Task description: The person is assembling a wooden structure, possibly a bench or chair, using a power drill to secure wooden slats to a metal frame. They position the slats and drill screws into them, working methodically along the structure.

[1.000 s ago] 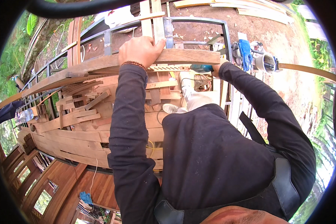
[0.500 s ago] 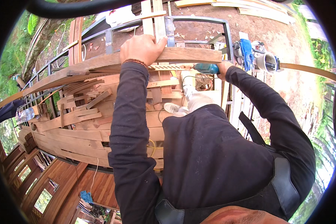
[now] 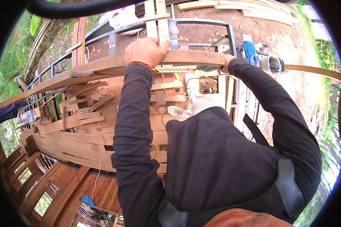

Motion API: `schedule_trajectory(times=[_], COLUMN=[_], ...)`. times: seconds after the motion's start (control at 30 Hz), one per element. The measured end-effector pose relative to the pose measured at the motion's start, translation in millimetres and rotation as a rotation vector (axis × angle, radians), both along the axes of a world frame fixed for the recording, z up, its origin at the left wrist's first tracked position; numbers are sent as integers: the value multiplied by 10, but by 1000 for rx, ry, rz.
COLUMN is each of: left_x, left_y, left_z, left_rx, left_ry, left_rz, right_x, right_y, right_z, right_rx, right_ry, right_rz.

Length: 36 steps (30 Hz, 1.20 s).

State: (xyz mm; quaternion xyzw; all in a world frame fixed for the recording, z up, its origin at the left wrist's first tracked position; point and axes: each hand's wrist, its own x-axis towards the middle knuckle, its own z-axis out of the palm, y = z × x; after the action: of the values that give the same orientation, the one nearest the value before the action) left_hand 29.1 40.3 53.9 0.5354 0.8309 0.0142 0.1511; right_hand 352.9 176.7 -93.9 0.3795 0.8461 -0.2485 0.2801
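A long wooden beam (image 3: 193, 58) stretches across in front of me, from its cut end near my right hand away to the far left. My left hand (image 3: 146, 52) is closed over the top edge of this beam, a beaded bracelet at its wrist. At the cut end, my right hand (image 3: 227, 63) grips a teal power tool (image 3: 209, 68). The beam covers most of the tool and of that hand's fingers, so the working tip cannot be seen. Just under the beam shows a pale strip with slanted slots (image 3: 174, 70).
A dark metal railing frame (image 3: 202, 21) stands beyond the beam. Loose offcuts (image 3: 79, 117) pile up at the left on planks (image 3: 72, 142). Blue gloves (image 3: 250, 51) and a bucket (image 3: 271, 64) are at the right. A yellow cord (image 3: 154, 151) lies below my left forearm.
My right hand and the power tool have risen slightly behind the beam, and the tool's body is now mostly hidden. My left hand stays on the beam, shifted a little right.
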Motion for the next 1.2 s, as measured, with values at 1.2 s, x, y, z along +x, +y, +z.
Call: schedule_trajectory(times=[1.2], left_x=[8], left_y=[4], left_z=[-60], left_rx=[52], left_ry=[-10], left_rz=[-18], right_x=[208], right_y=[-390], right_z=[-107], right_rx=[40], right_ry=[-31], right_rz=[17])
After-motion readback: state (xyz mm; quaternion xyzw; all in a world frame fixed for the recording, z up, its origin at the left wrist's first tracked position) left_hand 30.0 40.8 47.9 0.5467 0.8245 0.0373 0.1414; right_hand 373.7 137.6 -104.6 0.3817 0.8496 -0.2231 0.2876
